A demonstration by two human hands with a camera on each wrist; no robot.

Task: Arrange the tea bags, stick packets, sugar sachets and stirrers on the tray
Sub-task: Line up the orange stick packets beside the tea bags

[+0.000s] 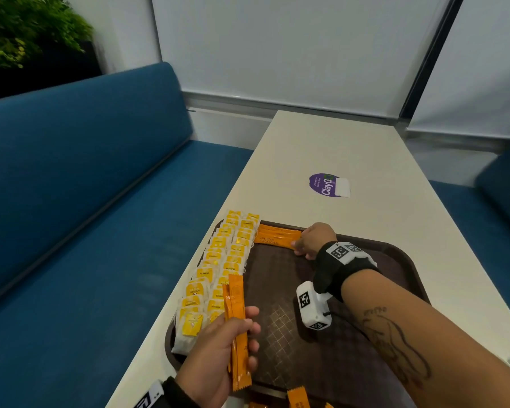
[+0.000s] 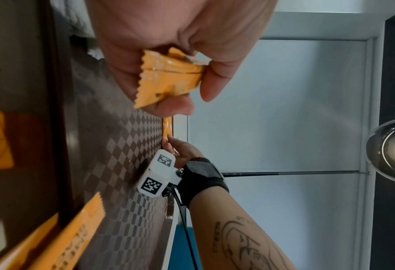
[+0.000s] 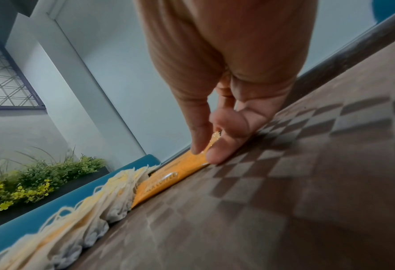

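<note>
A dark brown tray (image 1: 330, 343) lies on the white table. Two rows of yellow-labelled tea bags (image 1: 218, 272) run along its left side. Orange stick packets (image 1: 274, 235) lie in a row at the tray's far edge. My right hand (image 1: 306, 245) pinches the near end of the nearest of those packets (image 3: 180, 173) between thumb and fingers (image 3: 217, 153), low on the tray floor. My left hand (image 1: 227, 348) grips a small bundle of orange stick packets (image 1: 236, 325) above the tray's near left corner; their crimped ends (image 2: 166, 78) show in the left wrist view.
More orange packets (image 1: 298, 399) lie on the table by the tray's near edge. A purple sticker (image 1: 326, 185) is stuck further up the table. Blue benches (image 1: 86, 201) flank the table on both sides, and a plant (image 1: 27, 28) stands at the back left.
</note>
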